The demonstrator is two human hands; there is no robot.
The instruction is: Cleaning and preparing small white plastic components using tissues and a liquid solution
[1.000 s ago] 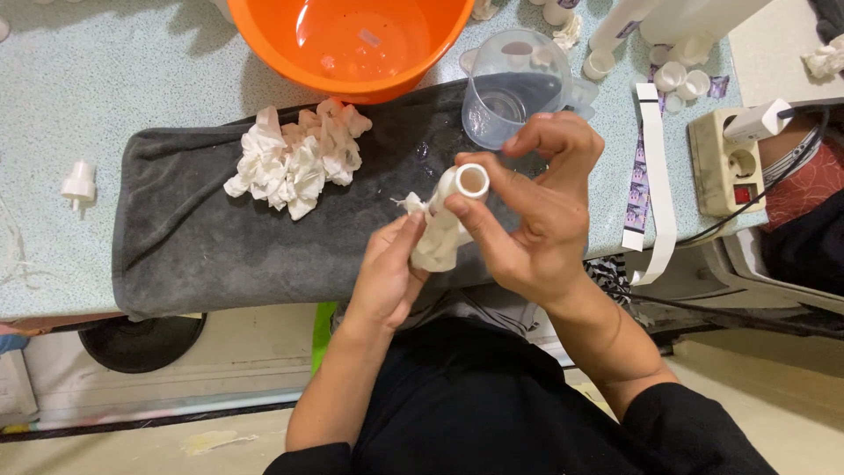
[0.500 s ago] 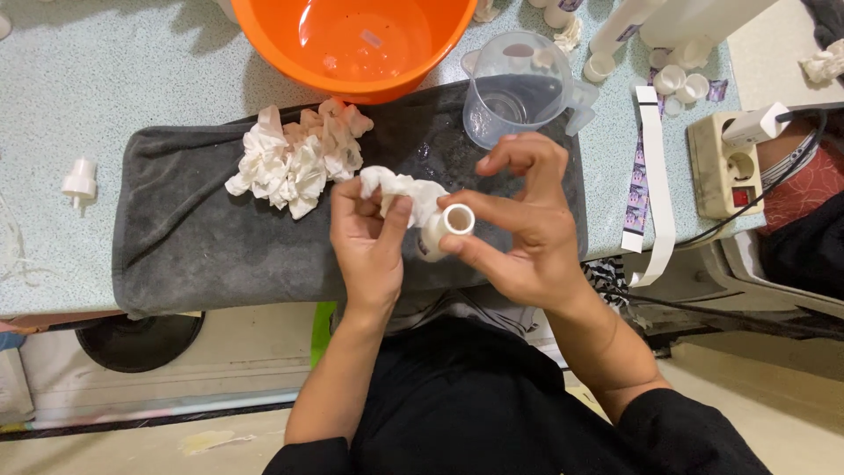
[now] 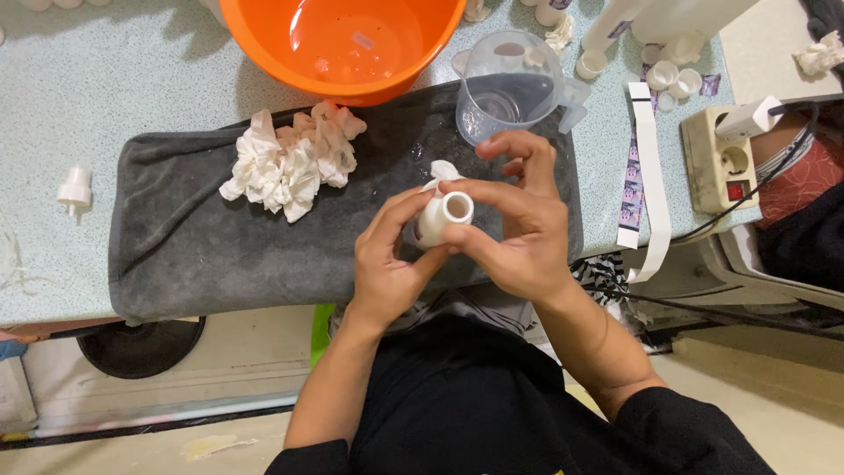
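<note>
Present were one orange bowl (image 3: 343, 44), one clear jug (image 3: 510, 84), one grey towel (image 3: 220, 237) (folded double), two hands (image 3: 387, 264).

- A pale blue-green speckled countertop (image 3: 105, 97) fills the upper part of the view, and its front edge runs across the middle.
- A dark grey towel (image 3: 202, 255) lies spread flat on it, reaching to the front edge.
- An orange basin (image 3: 343, 44) stands at the towel's far side and casts a soft shadow on the counter.
- A beige power strip (image 3: 716, 158) sits at the counter's right end, with a dark cable (image 3: 703, 303) trailing below it.
- Under the counter lies a light floor (image 3: 774, 387), and a round black base (image 3: 141, 347) stands at the left.
- The light is even and soft.
</note>
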